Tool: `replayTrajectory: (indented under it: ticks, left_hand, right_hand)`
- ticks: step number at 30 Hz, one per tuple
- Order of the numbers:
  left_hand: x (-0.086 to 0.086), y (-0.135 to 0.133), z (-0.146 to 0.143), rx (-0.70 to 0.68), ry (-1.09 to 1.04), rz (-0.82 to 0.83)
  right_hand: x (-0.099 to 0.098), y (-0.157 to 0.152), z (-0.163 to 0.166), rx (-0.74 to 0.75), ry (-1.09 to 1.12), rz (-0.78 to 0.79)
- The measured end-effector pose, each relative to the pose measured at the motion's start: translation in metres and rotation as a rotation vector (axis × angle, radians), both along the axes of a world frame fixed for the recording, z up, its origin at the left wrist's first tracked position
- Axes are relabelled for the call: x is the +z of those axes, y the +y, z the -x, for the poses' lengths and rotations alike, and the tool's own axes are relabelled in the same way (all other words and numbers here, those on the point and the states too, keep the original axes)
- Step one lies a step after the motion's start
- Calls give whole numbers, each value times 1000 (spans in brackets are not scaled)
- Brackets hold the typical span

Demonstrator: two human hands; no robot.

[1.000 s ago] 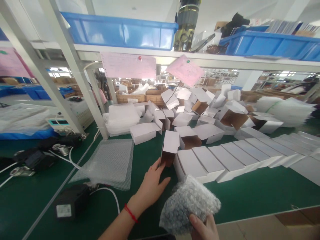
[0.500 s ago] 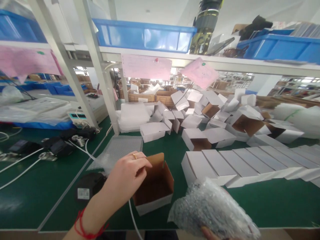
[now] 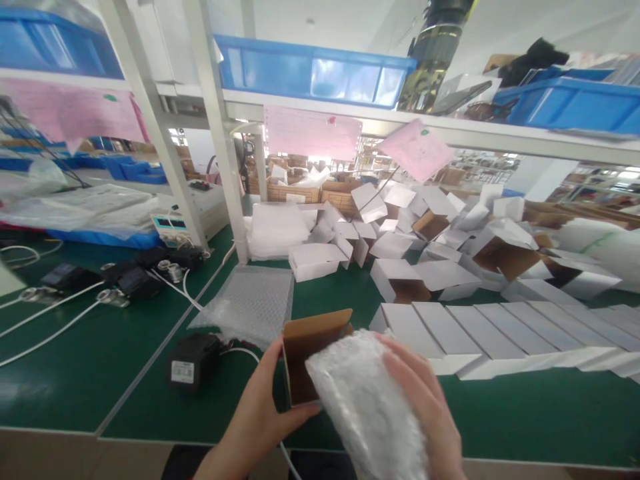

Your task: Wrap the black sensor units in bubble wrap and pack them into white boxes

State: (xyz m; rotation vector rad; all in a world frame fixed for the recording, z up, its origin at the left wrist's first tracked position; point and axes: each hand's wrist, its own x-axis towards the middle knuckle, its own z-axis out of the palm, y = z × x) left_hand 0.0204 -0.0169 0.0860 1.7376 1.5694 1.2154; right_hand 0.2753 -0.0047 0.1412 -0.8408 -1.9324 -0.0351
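Observation:
My left hand grips the left side of an open cardboard box, white outside and brown inside, with the thumb at its near edge. In my right hand is a bubble-wrapped package, tilted with its far end at the mouth of the box. What lies inside the wrap cannot be made out. To the left of the box sits a black device with a white label and a white cable. Behind it lies a flat sheet of bubble wrap.
A row of closed white boxes stretches to the right. Behind them lies a heap of open white boxes. More black devices with cables lie at the left. A shelf with blue bins spans above the green table.
My right hand has brought the wrapped package up and left to the box opening. My left hand has moved down from the flap to the box's side. The view has shifted slightly.

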Motion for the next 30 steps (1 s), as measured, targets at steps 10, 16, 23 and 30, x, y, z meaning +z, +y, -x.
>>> replayTrajectory:
  ticks: [10,16,23,30]
  left_hand:
    - [6,6,3,-91,76,-92]
    - [15,-2,21,-191,208,-195]
    - [65,-18,18,-159,539,-765]
    - [70,-4,-28,-114,801,-780]
  right_hand:
    - [71,27,53,209,-622,427]
    - [81,31,51,232,-698,461]
    - [77,30,9,270,-657,125]
    - [66,27,18,248,-770,163]
